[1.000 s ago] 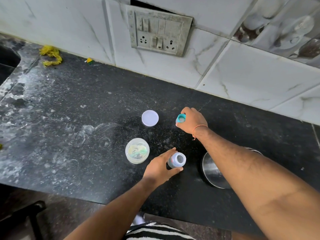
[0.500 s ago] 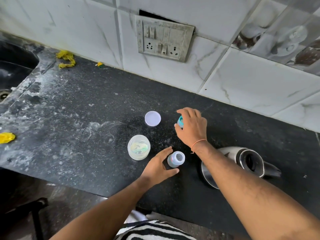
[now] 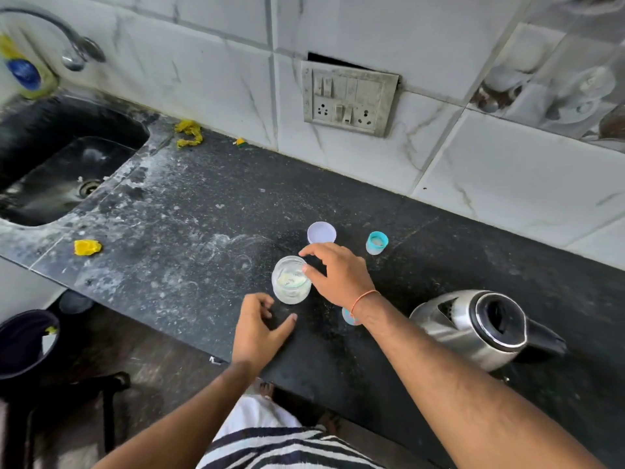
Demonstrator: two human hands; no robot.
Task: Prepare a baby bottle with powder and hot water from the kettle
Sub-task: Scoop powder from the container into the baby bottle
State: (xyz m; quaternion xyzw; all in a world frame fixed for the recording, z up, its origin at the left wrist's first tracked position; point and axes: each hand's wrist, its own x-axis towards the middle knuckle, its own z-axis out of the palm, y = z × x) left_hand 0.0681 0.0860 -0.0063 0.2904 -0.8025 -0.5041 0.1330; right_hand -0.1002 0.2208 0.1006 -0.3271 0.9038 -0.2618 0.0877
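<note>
Early going, by my reading: the powder jar (image 3: 291,280) stands open, its lid (image 3: 321,232) set off behind it, and the bottle cap (image 3: 376,242) stands far right of the lid. The bottle (image 3: 348,316) is mostly hidden under the right wrist. Scooping and pouring from the kettle (image 3: 473,328), near right, seem left. The right hand (image 3: 333,274) reaches over the jar, fingers spread, holding nothing; the left hand (image 3: 257,328) hovers loosely curled, empty. The dark desk (image 3: 169,231) is dusty, with a sink (image 3: 61,170) far left and tiled wall (image 3: 507,170) behind.

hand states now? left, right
Left hand: open, fingers loosely curled above the counter, holding nothing.
Right hand: open, fingertips at the rim of the powder jar, no grip yet.
</note>
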